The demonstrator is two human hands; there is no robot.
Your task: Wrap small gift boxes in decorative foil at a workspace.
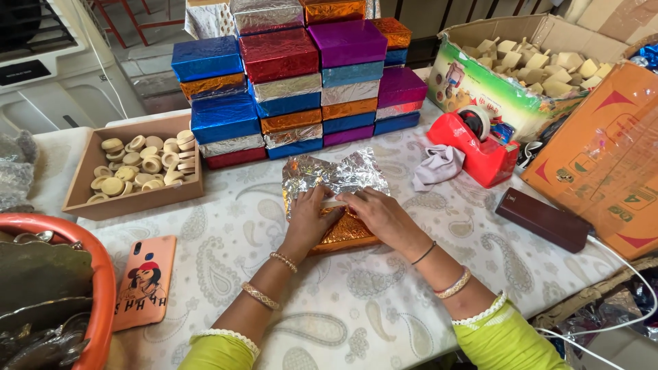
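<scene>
A box half wrapped in orange-gold foil [346,231] lies on the patterned tablecloth [384,301], with crinkled silver foil flaps [336,175] sticking up at its far side. My left hand [310,220] presses on the box's top left. My right hand [377,212] lies on the top right, fingers flat. Between the fingertips of both hands sits a short strip of pale tape [334,203], pressed onto the foil seam.
Stacked foil-wrapped boxes [301,82] in blue, red, purple, silver and gold stand behind. A red tape dispenser [476,147], a grey cloth [437,164], a dark brown case [543,219], cardboard cartons [603,157], a tray of pale round pieces [137,168], a phone [145,279] and an orange tub [75,240] surround them.
</scene>
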